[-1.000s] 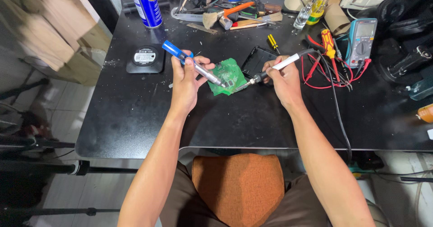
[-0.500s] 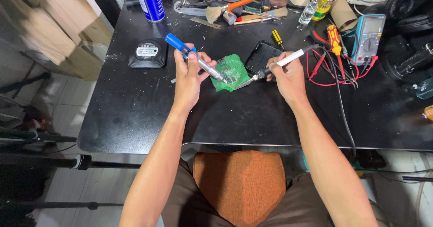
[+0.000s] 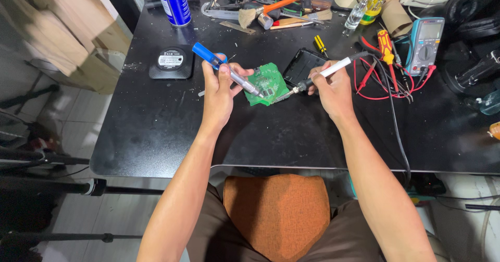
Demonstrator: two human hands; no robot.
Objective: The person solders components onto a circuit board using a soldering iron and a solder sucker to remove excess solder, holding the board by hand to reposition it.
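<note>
Both hands barely shift; left hand fingers clamp a blue desoldering pump, right hand fingers clamp a soldering iron, tips meeting on the green circuit board, tabletop steadying it.

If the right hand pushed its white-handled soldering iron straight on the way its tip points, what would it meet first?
Most likely the green circuit board: the right hand aims the white-handled soldering iron left and down at its right edge, though exact depth is unclear.
</note>
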